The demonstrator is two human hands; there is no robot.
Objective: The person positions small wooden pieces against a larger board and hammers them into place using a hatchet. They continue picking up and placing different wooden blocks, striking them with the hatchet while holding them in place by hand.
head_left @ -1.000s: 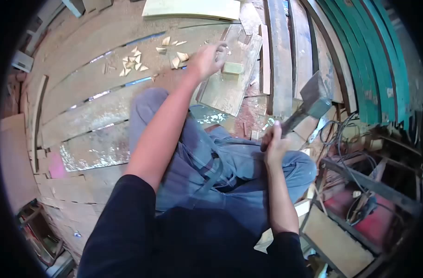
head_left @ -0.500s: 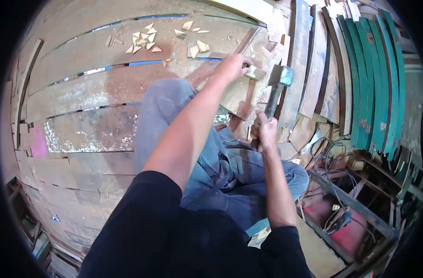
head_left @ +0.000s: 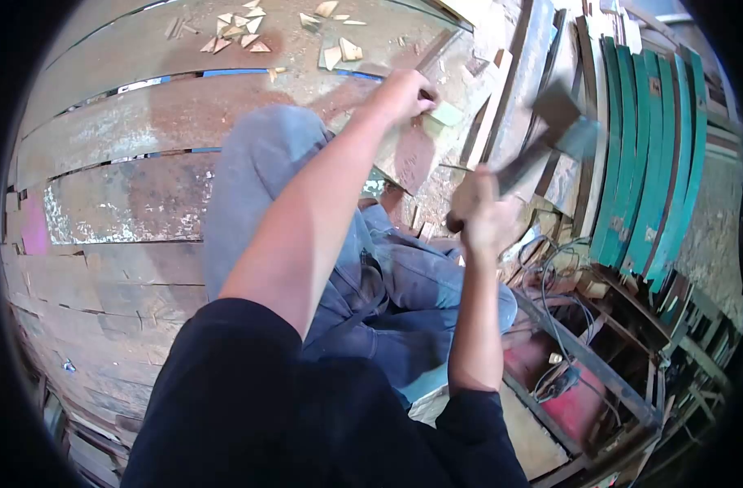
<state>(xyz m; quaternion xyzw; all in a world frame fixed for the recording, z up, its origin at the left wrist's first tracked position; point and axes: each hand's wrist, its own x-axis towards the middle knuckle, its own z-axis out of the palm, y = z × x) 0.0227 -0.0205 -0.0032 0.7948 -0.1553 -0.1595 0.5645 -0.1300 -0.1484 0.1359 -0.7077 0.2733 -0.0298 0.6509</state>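
My right hand [head_left: 485,213] is wrapped round the handle of a hammer [head_left: 557,114]. Its heavy, square-faced head is raised to the upper right and smeared by motion. Beyond my knee, my left hand [head_left: 400,98] is closed, with finger and thumb at the near end of a small pale wood block [head_left: 444,115]. The palm and part of the grip are hidden from above. A stretch of open space lies between the hammer head and the block. Dark, worn wood lies under and around the block.
Small wood offcuts [head_left: 235,31] are piled on the plank floor [head_left: 127,195], with two more pieces [head_left: 343,53] nearer my left hand. Long boards and green slats [head_left: 652,154] stand at the right. Tangled cables [head_left: 554,305] lie by a metal frame [head_left: 587,350].
The hammer has swung up and to the right, away from the wood block, with my right hand turning. My left hand stays at the block. The whole view has shifted slightly.
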